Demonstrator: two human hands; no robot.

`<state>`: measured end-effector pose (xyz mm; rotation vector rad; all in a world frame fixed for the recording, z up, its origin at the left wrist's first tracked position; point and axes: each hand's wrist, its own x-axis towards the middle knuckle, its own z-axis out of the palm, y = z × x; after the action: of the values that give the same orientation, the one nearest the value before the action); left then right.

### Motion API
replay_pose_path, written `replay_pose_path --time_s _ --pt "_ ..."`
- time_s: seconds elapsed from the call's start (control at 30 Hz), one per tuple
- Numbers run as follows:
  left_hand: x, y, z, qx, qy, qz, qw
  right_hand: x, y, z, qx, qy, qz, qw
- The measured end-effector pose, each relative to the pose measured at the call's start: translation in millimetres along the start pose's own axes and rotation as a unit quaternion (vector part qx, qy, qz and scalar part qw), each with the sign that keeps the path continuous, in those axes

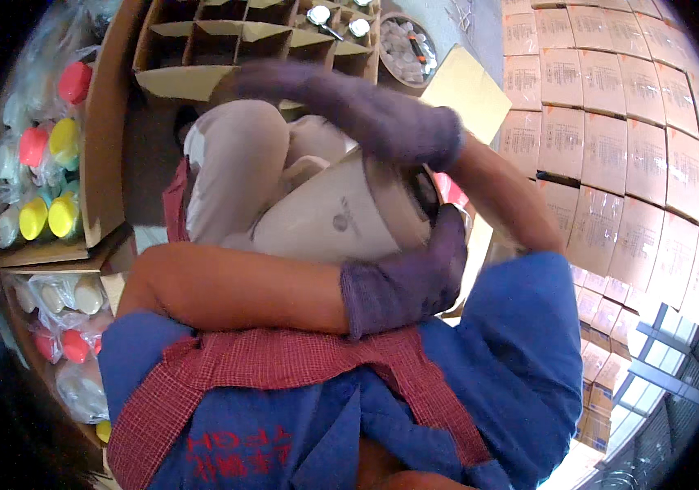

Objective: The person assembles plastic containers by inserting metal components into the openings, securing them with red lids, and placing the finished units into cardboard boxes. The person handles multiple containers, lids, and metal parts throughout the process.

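Observation:
A large beige jug-like container (325, 216) with a small dark mark on its side lies tilted across my lap, its dark opening facing right. My left hand (411, 282), in a purple knit glove, is closed at the opening's edge, with part of its grip hidden. Above the container is my right hand (341, 106), in a matching glove. Its fingers stretch left toward the near edge of a divided carton (194, 86) and are smeared by motion. A cardboard flap (472, 94) stands just right of that wrist.
Several silver-topped pieces (318, 15) sit in the divided carton. Beside it is a round tub (386, 77) of clear small pieces and an orange-and-black tool. At left, an open carton (113, 139) holds wrapped items with red and yellow tops. Stacked cartons (603, 147) fill the right.

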<state>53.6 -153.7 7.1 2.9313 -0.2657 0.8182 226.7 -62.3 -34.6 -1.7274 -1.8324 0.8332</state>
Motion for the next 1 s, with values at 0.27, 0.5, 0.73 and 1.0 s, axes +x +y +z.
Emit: replay_pose_path --time_s 0.27,0.5,0.73,1.0 --pt "-1.5 -22.1 -2.5 -0.022 0.028 -0.019 0.999 14.5 -30.0 -97.2 0.208 0.107 0.009 0.972" --pt "-6.8 -59.6 -10.2 -0.149 0.146 -0.025 0.978 2.5 17.3 -16.5 0.068 0.041 0.035 0.996" --pt "-93.8 -218.6 13.1 -0.301 0.129 -0.253 0.91 -62.2 -21.7 -19.0 0.32 0.119 0.07 0.937" --pt "-17.5 -300.8 94.3 -0.496 -0.003 -0.363 0.789 -63.2 -3.7 41.9 0.41 0.297 0.112 0.855"
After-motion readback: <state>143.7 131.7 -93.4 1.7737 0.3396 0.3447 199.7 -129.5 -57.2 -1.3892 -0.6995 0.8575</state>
